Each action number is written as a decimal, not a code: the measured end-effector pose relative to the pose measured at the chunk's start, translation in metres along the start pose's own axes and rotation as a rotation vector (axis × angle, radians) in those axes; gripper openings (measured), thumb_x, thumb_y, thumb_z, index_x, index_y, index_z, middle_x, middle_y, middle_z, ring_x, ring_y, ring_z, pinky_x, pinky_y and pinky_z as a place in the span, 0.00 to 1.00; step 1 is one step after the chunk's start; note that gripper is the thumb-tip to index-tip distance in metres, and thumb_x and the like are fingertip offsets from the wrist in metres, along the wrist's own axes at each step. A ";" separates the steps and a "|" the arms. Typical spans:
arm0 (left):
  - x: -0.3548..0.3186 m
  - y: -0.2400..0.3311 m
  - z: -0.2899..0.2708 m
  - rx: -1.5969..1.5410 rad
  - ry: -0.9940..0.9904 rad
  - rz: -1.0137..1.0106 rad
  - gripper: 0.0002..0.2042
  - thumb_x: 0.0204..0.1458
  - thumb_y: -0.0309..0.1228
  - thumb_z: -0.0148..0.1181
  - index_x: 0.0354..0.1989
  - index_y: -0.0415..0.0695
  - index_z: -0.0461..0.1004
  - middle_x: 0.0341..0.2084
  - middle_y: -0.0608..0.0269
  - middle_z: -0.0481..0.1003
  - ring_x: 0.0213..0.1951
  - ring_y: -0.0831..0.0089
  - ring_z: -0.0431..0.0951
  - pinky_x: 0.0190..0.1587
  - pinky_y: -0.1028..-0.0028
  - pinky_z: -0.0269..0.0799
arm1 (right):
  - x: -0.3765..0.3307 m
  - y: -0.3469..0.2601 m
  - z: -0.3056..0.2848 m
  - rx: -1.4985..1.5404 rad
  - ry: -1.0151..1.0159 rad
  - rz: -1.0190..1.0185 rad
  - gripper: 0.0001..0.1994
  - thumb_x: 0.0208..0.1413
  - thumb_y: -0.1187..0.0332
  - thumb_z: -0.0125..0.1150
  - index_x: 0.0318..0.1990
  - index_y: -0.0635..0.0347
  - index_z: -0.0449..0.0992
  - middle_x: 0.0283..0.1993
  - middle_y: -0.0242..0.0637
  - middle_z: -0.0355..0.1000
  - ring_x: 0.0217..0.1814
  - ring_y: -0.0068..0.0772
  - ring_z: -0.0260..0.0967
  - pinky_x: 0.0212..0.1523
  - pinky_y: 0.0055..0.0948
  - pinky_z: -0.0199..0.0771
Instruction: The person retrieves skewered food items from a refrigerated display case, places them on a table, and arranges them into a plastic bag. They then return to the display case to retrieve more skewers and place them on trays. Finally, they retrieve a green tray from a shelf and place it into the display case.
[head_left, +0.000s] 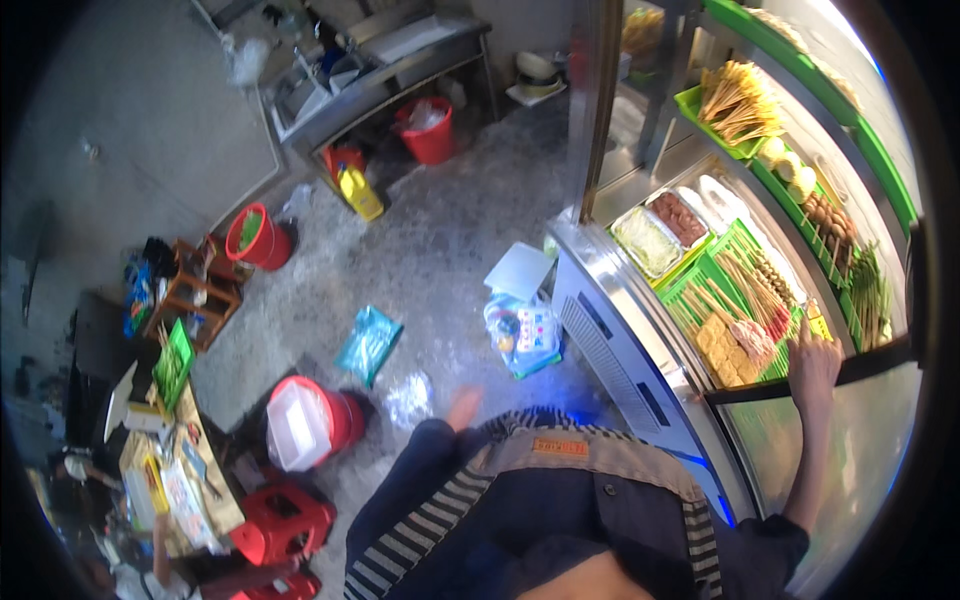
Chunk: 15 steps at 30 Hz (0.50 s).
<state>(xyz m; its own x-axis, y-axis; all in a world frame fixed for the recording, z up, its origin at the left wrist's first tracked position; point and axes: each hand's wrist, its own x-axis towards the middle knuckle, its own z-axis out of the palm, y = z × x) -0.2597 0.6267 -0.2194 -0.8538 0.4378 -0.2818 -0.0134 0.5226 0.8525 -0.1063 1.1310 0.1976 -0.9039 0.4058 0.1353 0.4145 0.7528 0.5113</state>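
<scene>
At the right, my right hand [816, 362] lies over the dark frame [870, 358] along the edge of a glass cabinet door [830, 430]. Its index finger stretches forward while the other fingers bend at the frame. Close to the fingertips is a small yellow tag [819, 323]. Beyond them, a green tray [690, 292] holds skewers [745, 285] and pale brown tofu-like pieces [727, 350]. My left hand [463, 408] hangs low by my apron [560, 450], smeared by motion, so its fingers cannot be made out.
Metal containers of shredded white food [647, 240] and dark red pieces [679, 218] sit in the cabinet. On the floor are plastic bags [370, 343], a red bucket [345, 420] and red stools [285, 525]. A sink [300, 100] stands at the back. Another person's arm [161, 550] shows lower left.
</scene>
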 end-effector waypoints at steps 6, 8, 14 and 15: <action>0.006 0.019 0.013 -0.192 0.143 -0.505 0.20 0.40 0.46 0.51 0.34 0.41 0.72 0.32 0.49 0.70 0.33 0.59 0.71 0.36 0.62 0.64 | -0.034 0.029 0.003 -0.041 -0.134 0.173 0.19 0.51 0.62 0.46 0.49 0.60 0.63 0.19 0.42 0.66 0.24 0.39 0.64 0.31 0.35 0.61; 0.005 0.022 0.008 0.093 -0.005 -0.589 0.21 0.41 0.47 0.50 0.36 0.42 0.71 0.34 0.49 0.70 0.38 0.57 0.69 0.40 0.62 0.63 | -0.048 0.041 0.002 -0.048 -0.173 0.176 0.19 0.51 0.61 0.46 0.49 0.60 0.63 0.21 0.47 0.67 0.24 0.43 0.65 0.26 0.37 0.62; -0.016 -0.069 0.037 0.226 0.000 -0.487 0.19 0.45 0.45 0.44 0.38 0.45 0.69 0.39 0.46 0.67 0.46 0.46 0.63 0.48 0.59 0.57 | -0.055 0.077 0.032 0.024 -0.144 0.360 0.22 0.52 0.56 0.45 0.45 0.67 0.66 0.40 0.52 0.67 0.41 0.50 0.64 0.40 0.38 0.63; -0.022 -0.041 0.024 0.200 -0.040 -0.514 0.17 0.46 0.43 0.43 0.38 0.46 0.69 0.39 0.46 0.68 0.44 0.46 0.64 0.47 0.59 0.59 | -0.056 0.090 0.050 0.079 -0.158 0.347 0.20 0.51 0.58 0.46 0.41 0.69 0.68 0.33 0.54 0.68 0.36 0.49 0.66 0.35 0.39 0.65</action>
<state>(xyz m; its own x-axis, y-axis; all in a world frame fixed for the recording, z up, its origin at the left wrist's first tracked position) -0.2282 0.6134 -0.2584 -0.7424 0.1150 -0.6600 -0.3213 0.8033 0.5015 -0.0131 1.2017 0.1939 -0.6834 0.7138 0.1536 0.7055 0.5916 0.3902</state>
